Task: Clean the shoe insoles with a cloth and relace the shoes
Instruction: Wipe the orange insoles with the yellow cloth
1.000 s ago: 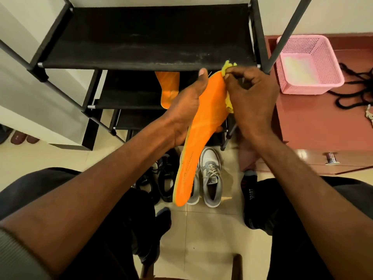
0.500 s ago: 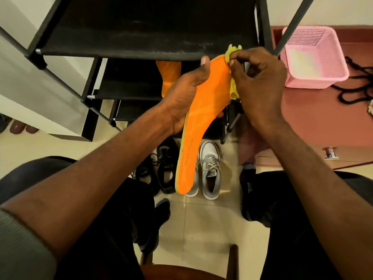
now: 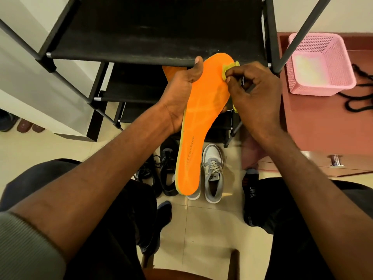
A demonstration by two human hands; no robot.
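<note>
My left hand grips a long orange insole by its left edge and holds it upright in front of me, toe end up. My right hand pinches a small yellow-green cloth against the insole's upper right edge. Part of the cloth pokes out under that hand. A second orange insole lies on a lower shelf behind, mostly hidden. On the floor below stand a grey and white laced shoe pair and a black shoe pair with loose laces.
A black shoe rack stands straight ahead. To the right, a reddish cabinet top carries a pink plastic basket and black laces. My knees in dark trousers frame the tiled floor. A wooden stool edge shows below.
The insole has tipped so more of its orange face shows. My right hand with the cloth slid down from the toe tip along the right edge.
</note>
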